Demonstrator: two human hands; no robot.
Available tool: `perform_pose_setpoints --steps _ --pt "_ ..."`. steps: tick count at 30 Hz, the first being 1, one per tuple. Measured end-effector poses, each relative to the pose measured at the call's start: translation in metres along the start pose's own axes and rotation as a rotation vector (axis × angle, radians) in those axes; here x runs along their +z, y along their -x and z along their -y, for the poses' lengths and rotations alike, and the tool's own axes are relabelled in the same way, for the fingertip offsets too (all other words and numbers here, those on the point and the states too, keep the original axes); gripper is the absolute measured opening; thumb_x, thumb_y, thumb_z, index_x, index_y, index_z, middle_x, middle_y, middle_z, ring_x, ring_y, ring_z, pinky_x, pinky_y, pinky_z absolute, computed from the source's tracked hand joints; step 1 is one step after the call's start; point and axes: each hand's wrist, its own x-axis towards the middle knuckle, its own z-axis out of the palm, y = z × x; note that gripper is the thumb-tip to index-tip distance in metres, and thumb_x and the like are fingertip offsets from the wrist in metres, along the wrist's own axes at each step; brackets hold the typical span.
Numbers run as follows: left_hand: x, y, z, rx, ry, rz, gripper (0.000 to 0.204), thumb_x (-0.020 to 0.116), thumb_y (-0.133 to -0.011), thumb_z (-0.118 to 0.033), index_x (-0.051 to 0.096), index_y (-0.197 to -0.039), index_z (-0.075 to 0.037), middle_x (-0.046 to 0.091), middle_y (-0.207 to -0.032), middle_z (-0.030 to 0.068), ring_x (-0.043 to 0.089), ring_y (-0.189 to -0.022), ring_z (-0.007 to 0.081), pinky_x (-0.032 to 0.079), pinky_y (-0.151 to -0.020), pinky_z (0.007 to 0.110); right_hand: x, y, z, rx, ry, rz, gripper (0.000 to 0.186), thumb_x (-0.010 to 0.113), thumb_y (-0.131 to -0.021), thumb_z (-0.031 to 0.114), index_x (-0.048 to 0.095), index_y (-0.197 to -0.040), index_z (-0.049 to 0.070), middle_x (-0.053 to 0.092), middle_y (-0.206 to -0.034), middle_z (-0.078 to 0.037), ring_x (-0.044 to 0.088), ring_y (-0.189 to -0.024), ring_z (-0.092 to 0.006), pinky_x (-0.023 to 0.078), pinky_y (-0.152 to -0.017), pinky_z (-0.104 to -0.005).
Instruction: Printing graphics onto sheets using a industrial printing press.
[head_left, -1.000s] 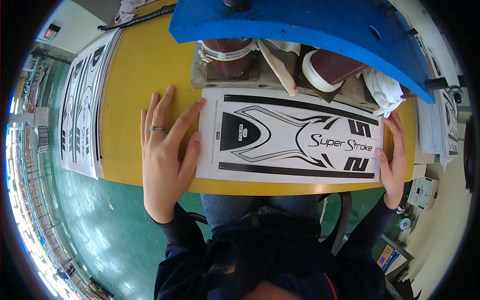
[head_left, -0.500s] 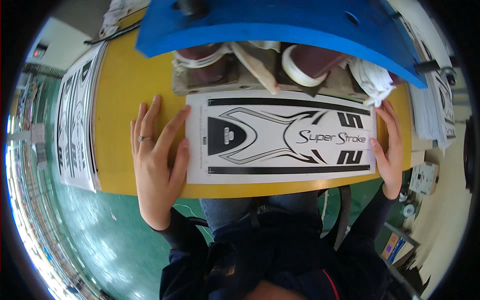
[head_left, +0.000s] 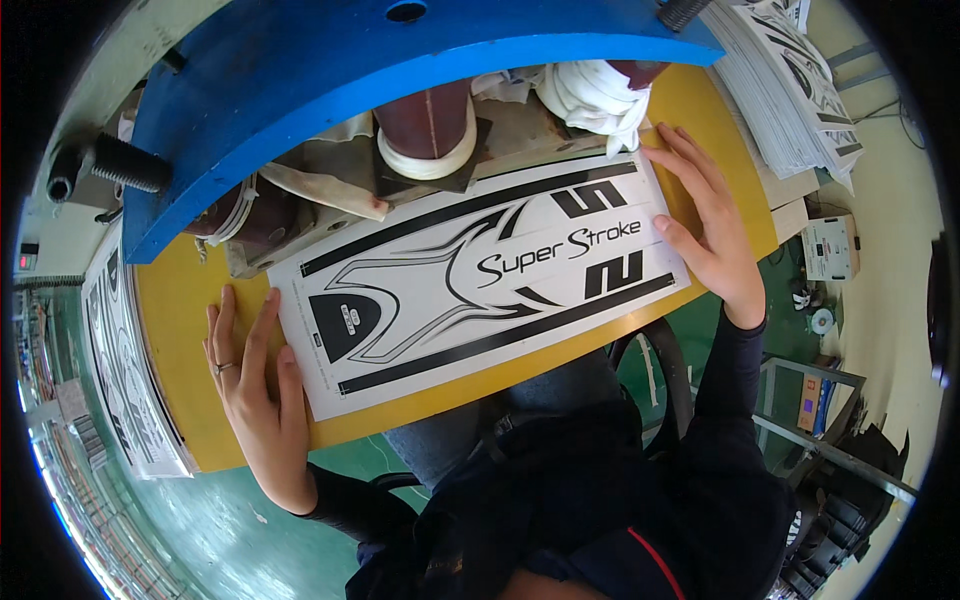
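A white printed sheet with black bands, grey-edged swoops and lettering lies flat on the yellow worktable. My left hand rests open at the sheet's left end, fingertips at its edge and on the yellow top. My right hand is at the right end, fingers apart, thumb on the sheet's edge and fingertips near a white cloth. Just beyond the sheet is a metal fixture with maroon cylinders bound in white bands, under a curved blue steel plate.
Stacks of printed sheets lie at the left and back right. Long bolts stick out from the blue plate. A chair armrest is below the table, and a grey metal rack stands at lower right beside a boxy device.
The view has rotated, so table, sheet and fixture appear tilted. Both hands remain at the two ends of the sheet, with little visible change relative to it.
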Motion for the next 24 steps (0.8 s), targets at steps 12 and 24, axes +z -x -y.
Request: perform_pose_setpoints --steps 12,24 --pt "0.0004 0.0015 0.0027 -0.005 0.018 -0.004 0.047 0.053 -0.092 -0.008 0.066 -0.137 -0.013 0.047 -0.156 0.0178 0.036 -0.148 0.0437 0.027 -0.121 0.054 0.0025 0.0007 0.0005 -0.009 0.003 -0.008 0.056 0.066 -0.087 0.023 0.056 -0.142 0.014 0.047 -0.154 -0.020 0.036 -0.147 -0.0438 0.029 -0.119 -0.0515" --pt "0.0008 0.0017 0.0014 -0.020 0.028 -0.016 0.044 0.053 -0.095 -0.010 0.067 -0.136 -0.013 0.048 -0.156 0.0172 0.037 -0.148 0.0428 0.028 -0.121 0.054 0.0033 0.0010 -0.0017 -0.017 0.015 -0.018 0.056 0.066 -0.088 0.023 0.056 -0.142 0.014 0.047 -0.154 -0.020 0.036 -0.147 -0.0434 0.029 -0.120 -0.0517"
